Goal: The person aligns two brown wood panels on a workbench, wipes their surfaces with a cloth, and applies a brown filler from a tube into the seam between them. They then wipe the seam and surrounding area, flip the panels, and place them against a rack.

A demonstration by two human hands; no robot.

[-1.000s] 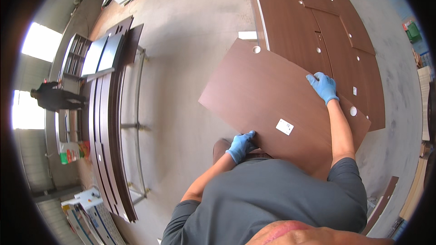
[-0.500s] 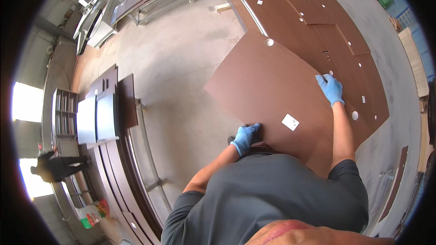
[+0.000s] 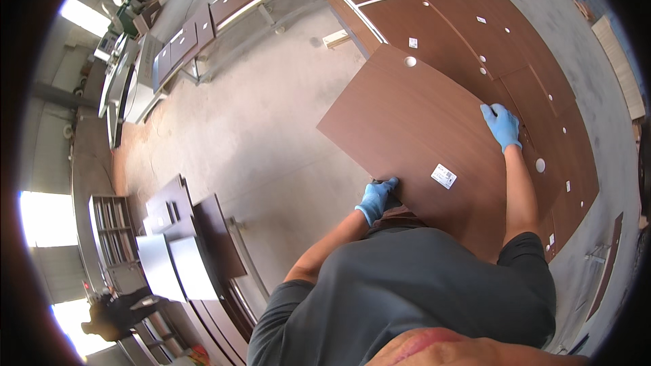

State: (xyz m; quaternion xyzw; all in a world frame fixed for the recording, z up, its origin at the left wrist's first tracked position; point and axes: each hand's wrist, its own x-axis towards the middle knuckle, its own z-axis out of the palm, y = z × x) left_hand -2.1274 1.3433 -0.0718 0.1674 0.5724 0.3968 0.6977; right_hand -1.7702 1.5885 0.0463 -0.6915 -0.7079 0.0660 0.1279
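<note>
A large brown wooden panel [image 3: 400, 122] is held in front of my body, with a white label [image 3: 444, 176] on its face and a round white spot [image 3: 409, 62] by its far corner. My left hand [image 3: 377, 199], in a blue glove, is closed on the panel's left edge near my waist. On the opposite edge, my right hand [image 3: 502, 125], gloved the same way, is closed with its fingertips curled over the board. The panel overlaps other brown panels [image 3: 468, 34] lying flat beyond and to the right. Parts of both thumbs and fingers are hidden.
More dark panels and two pale ones [image 3: 193, 268] are stacked at the left. A line of panels on a metal-framed conveyor [image 3: 268, 13] runs across the far side. A person in dark clothes [image 3: 115, 315] is at the lower left. Wooden block [image 3: 336, 38] near the floor.
My view has turned, so the surroundings shift, with the left stack lower in the picture. Both hands keep their hold on the panel, which appears slightly further right.
</note>
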